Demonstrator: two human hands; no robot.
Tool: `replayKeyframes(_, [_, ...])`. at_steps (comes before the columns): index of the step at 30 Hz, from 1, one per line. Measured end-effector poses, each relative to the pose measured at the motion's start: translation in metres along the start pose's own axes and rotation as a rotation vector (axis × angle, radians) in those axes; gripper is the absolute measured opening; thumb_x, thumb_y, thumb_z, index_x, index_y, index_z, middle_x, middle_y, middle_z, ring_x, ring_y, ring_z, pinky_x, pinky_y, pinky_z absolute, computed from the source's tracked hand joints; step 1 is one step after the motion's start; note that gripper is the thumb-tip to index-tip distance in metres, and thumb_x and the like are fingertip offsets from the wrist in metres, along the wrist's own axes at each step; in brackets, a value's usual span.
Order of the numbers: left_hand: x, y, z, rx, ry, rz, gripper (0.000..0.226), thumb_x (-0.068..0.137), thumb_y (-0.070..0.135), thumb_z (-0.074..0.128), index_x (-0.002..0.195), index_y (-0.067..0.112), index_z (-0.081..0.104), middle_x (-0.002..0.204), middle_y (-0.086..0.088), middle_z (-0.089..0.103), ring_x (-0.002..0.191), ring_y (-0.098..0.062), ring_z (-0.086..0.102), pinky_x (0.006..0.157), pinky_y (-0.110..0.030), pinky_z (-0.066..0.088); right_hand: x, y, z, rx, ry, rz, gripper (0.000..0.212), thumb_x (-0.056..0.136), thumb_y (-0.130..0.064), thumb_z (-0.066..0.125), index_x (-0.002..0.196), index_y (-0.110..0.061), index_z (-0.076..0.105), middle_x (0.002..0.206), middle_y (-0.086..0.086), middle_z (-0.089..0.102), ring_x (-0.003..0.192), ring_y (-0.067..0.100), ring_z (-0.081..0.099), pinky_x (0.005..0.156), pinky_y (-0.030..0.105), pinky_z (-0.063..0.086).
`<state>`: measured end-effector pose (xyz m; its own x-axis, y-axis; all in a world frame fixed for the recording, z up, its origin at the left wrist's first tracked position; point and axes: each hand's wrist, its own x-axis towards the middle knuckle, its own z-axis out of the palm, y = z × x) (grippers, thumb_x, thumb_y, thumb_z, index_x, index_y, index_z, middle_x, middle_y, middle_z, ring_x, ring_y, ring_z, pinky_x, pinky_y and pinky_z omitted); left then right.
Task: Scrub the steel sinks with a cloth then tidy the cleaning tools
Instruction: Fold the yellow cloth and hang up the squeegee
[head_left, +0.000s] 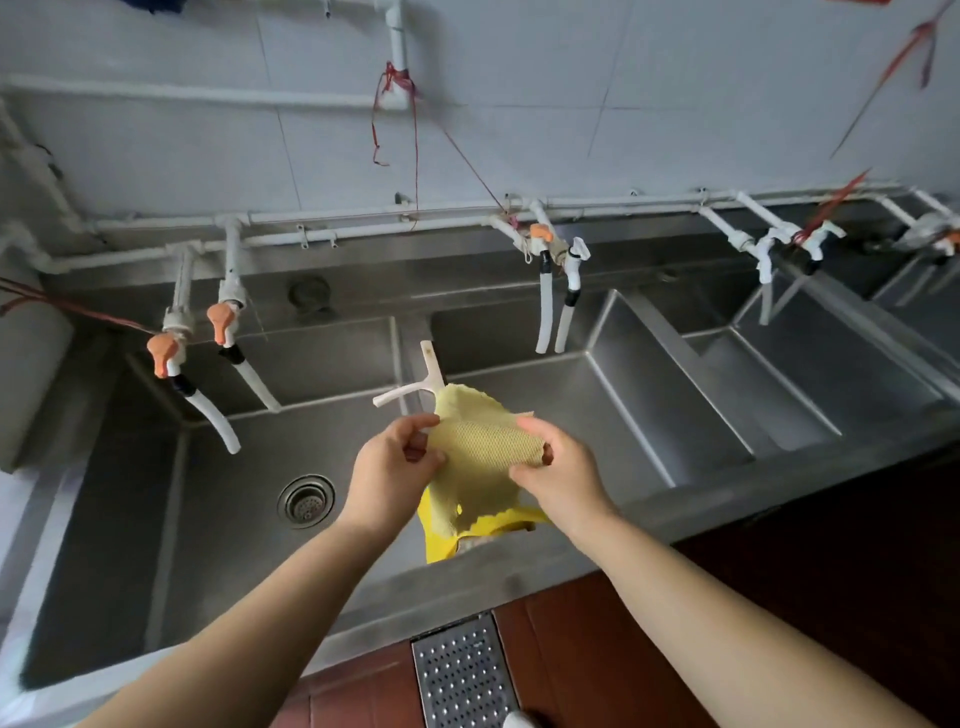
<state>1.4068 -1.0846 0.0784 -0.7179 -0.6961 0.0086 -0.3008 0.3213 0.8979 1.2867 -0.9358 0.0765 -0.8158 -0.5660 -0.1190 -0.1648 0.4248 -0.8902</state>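
While both hands work above the divider between two basins, the cloth (485, 457) hangs in the air over the front rim of the steel sinks (639, 514), clear of the metal. The left hand (395, 467) pinches the cloth's left edge between thumb and curled fingers; the right hand (558, 470) pinches the right edge the same way, so the mesh-textured middle is stretched flat between them. The lower part droops freely toward a brighter yellow item (441, 540) lying on the rim, whose nature cannot be told. A white T-shaped tool (423, 382) shows just behind the cloth; whether the left hand also holds it is unclear.

The cloth appears thin, light and limp, with no stiffness of its own, and likely slick if wet. Grip should be taken at the edges or by bunching the middle into the palm; a single-corner hold would let it fold and slip. The drain (305, 501) sits in the left basin, well apart from the hands
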Motion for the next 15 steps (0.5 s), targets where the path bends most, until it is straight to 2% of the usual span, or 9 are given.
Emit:
replayKeyframes(3, [0.004,0.002,0.015,0.089,-0.002,0.062,0.023,0.078,0.010,0.072,0.097,0.023,0.068,0.080,0.006,0.064,0.073,-0.008,0.059,0.067,-0.010,0.041,-0.001,0.009,-0.013,-0.216,0.139,-0.084,0.040,0.077,-0.011,0.071,0.113,-0.027,0.063,0.103,-0.016,0.056,0.096,0.003,0.052,0.084,0.017,0.042])
replayKeyframes(5, [0.008,0.007,0.028,0.135,-0.017,0.129,0.014,0.077,0.015,0.074,0.089,0.021,0.068,0.083,0.007,0.061,0.074,-0.006,0.056,0.066,-0.009,0.038,0.000,0.017,-0.028,-0.262,0.213,-0.094,0.028,0.077,-0.017,0.071,0.103,-0.026,0.067,0.098,-0.014,0.058,0.090,0.004,0.054,0.078,0.013,0.041])
replayKeyframes(8, [0.017,0.018,0.055,0.118,-0.089,0.176,0.009,0.084,0.020,0.068,0.087,0.021,0.060,0.088,0.006,0.057,0.081,-0.008,0.052,0.069,-0.019,0.037,0.005,0.032,-0.058,-0.219,0.257,-0.044,0.019,0.075,-0.024,0.074,0.093,-0.023,0.067,0.094,-0.012,0.052,0.084,0.004,0.054,0.068,0.007,0.038])
replayKeyframes(11, [0.019,0.036,0.092,-0.012,-0.231,0.115,0.008,0.093,0.022,0.056,0.087,0.023,0.051,0.079,0.006,0.055,0.072,-0.006,0.051,0.061,-0.013,0.041,0.007,0.049,-0.096,-0.063,0.271,0.018,0.023,0.077,-0.026,0.072,0.097,-0.020,0.060,0.096,-0.015,0.049,0.085,0.000,0.052,0.069,0.007,0.039])
replayKeyframes(13, [0.020,0.051,0.125,-0.041,-0.259,0.094,0.008,0.095,0.025,0.052,0.092,0.017,0.050,0.077,0.005,0.053,0.071,-0.007,0.049,0.065,-0.017,0.041,0.006,0.061,-0.123,-0.004,0.260,0.049,0.016,0.082,-0.027,0.065,0.089,-0.014,0.058,0.083,-0.004,0.057,0.070,0.005,0.053,0.061,0.013,0.040])
replayKeyframes(15, [0.021,0.072,0.162,-0.096,-0.263,0.052,0.014,0.096,0.026,0.050,0.095,0.012,0.050,0.079,0.003,0.052,0.074,-0.011,0.048,0.070,-0.025,0.043,0.006,0.075,-0.153,0.030,0.297,0.054,0.021,0.084,-0.027,0.061,0.083,-0.007,0.055,0.071,0.009,0.055,0.059,0.010,0.047,0.055,0.025,0.037])
